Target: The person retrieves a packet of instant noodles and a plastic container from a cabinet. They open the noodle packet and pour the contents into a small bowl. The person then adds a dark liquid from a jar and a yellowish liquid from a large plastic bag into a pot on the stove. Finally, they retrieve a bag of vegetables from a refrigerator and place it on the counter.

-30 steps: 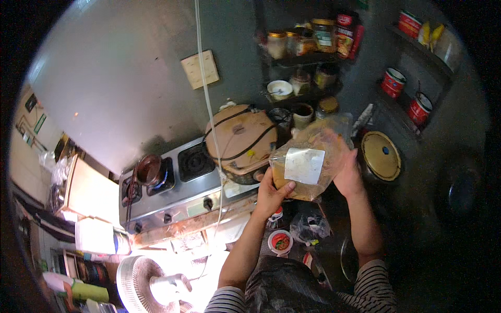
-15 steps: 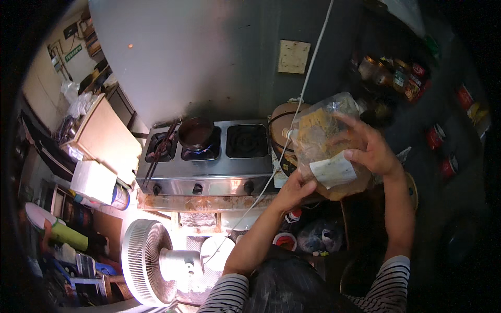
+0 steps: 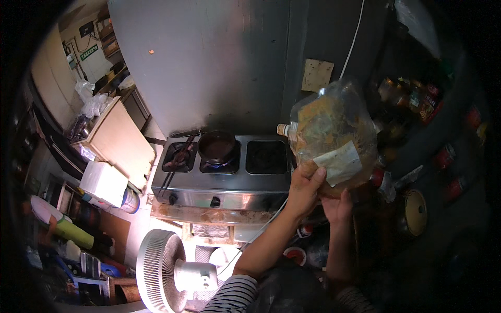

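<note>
A large clear plastic jug (image 3: 326,125) with yellow-brown residue inside hangs tilted over the right side of the stove, its capped spout pointing left. On its front is a white paper label (image 3: 344,159). My left hand (image 3: 307,190) grips the jug's lower left corner, thumb on the front. Under the base, my right hand (image 3: 338,207) supports it; some of its fingers are hidden behind the jug. Left of the jug, a small dark pan (image 3: 217,147) sits over a blue flame on the middle burner of the steel gas stove (image 3: 224,193).
Dark chopsticks (image 3: 169,172) lie across the left burner. A white fan (image 3: 162,271) stands below, in front of the stove. Jars (image 3: 394,91) and red cans (image 3: 444,156) fill the dark right side. A white cord runs down the wall beside a socket plate (image 3: 317,74).
My right hand has moved from the jug's right side down to its base. The jug has turned and risen slightly, and the whole view has shifted.
</note>
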A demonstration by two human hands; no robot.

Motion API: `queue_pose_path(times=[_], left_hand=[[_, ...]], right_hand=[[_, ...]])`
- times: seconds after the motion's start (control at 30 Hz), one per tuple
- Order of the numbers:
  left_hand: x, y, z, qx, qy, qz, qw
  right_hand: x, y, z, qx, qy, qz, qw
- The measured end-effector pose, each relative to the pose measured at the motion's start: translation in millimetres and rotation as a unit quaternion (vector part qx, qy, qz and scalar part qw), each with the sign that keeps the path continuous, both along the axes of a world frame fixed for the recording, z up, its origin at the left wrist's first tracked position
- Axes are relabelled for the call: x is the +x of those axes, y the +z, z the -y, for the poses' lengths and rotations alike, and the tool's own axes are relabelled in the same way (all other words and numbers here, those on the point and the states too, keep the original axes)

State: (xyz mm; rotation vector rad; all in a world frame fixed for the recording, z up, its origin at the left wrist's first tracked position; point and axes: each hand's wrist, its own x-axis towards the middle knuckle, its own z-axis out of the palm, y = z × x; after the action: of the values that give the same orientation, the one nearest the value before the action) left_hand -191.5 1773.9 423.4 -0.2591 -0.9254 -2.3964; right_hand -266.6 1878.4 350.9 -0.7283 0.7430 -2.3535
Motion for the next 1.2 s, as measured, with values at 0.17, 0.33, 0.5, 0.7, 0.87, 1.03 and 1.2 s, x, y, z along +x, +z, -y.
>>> queue_pose_path(times=[0.17,0.33,0.5,0.7,0.87,1.03,1.2], left_hand=[[-4,-5,36,0.040,0.072,0.026,0.996],[0,-13,78,0.090,0.097,-0.060,0.989],[-13,-37,86,0.060,0.110,-0.020,0.992],[-28,-48,76,0.049,0.096,-0.033,0.994],[-36,-50,78,0.036,0.105,-0.058,0.992],[-37,-51,81,0.074,0.121,-0.028,0.990],[-41,-53,88,0.079,0.136,-0.014,0.987]], right_hand=[[-35,30,-10,0.073,-0.129,0.003,0.989],[-56,89,-16,0.171,-0.156,-0.126,0.965],[-52,170,-10,0.296,-0.220,-0.203,0.907],[-49,209,-1,0.356,-0.273,-0.288,0.846],[-45,216,0,0.351,-0.293,-0.296,0.838],[-51,211,-1,0.330,-0.292,-0.294,0.848],[-55,200,1,0.303,-0.311,-0.316,0.844]])
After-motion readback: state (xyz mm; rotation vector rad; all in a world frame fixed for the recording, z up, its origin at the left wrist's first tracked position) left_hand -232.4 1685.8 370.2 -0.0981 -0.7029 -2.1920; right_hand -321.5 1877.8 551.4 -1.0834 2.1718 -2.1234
